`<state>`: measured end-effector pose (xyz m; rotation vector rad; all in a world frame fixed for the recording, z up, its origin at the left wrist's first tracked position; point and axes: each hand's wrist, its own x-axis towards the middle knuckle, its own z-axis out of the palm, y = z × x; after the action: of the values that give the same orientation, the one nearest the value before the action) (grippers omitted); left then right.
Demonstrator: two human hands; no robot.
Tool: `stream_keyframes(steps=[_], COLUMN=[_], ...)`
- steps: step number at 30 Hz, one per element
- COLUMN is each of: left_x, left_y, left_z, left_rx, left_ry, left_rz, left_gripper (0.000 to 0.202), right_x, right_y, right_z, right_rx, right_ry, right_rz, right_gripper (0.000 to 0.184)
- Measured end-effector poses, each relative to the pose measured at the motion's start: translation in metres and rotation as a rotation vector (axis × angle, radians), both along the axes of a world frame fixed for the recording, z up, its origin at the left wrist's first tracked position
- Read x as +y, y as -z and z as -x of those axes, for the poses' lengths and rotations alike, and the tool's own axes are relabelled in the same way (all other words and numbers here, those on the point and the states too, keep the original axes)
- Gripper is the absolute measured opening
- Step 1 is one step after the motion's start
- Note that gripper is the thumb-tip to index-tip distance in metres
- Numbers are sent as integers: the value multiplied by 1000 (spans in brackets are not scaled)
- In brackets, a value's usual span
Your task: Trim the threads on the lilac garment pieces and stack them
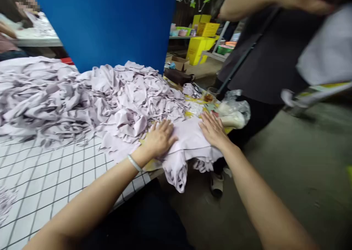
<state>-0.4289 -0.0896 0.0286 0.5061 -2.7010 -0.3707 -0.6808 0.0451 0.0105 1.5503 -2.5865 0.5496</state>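
Observation:
A small stack of pale lilac fabric pieces (189, 134) lies at the table's right end, its lower part hanging over the front edge. My left hand (161, 138), with a light bangle at the wrist, rests on the stack's left side, fingers stretched out. On the right side of the stack my right hand (212, 129) lies flat with its fingers spread. Left of my hands rises a big heap of loose lilac fabric (129, 92). A clear plastic bag with something cream-coloured (233, 114) sits just beyond my right hand.
A checked cloth (68, 176) covers the table. Behind the heap stands a tall blue panel (110, 26). A glass with amber liquid (210, 95) is near the far edge. Another person (264, 55) stands close at the right, an arm raised. Yellow crates (203, 40) are farther back.

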Motion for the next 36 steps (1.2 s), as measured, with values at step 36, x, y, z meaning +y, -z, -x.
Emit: stream_keyframes(steps=[36], left_x=[45], left_y=[-196], left_z=[-263], left_rx=[667], left_ry=[-441], left_rz=[-409], left_gripper=[15], right_x=[-47], right_y=[-205], right_z=[-298], right_rx=[-202], right_ry=[-789], right_rz=[510], right_gripper=[23])
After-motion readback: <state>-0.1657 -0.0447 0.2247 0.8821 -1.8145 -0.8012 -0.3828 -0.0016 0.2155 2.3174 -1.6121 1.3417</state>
